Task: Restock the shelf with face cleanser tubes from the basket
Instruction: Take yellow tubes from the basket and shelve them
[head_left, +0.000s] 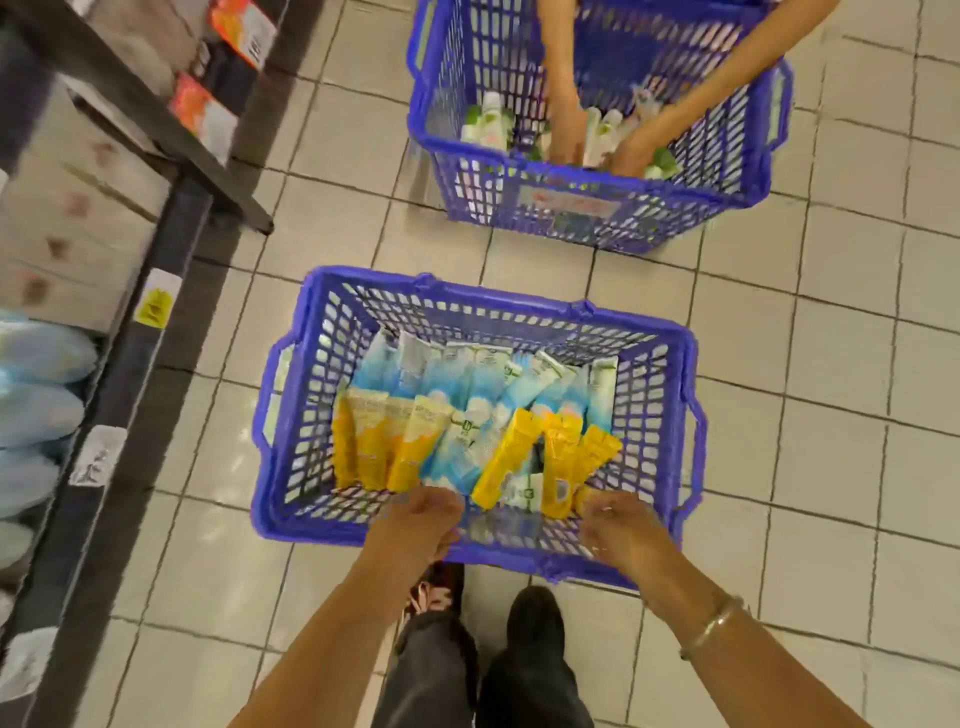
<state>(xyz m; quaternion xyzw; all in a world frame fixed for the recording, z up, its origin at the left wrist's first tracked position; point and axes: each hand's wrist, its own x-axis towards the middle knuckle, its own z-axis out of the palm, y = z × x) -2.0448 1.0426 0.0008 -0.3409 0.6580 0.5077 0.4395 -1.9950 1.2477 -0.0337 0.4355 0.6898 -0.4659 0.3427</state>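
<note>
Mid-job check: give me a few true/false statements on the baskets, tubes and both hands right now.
1. The near basket holds yellow tubes and blue tubes. True.
2. The left hand grips a tube above the shelf. False: it is at the near basket's front rim, no tube plainly held.
3. Another person's hands reach into the far basket. True.
4. The right hand rests on the floor. False: it is at the basket's rim.

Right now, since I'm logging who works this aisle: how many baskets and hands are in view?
Baskets: 2 (near basket, far basket)
Hands: 4 (left hand, right hand, other person's hands in the far basket)
Total: 6
</note>
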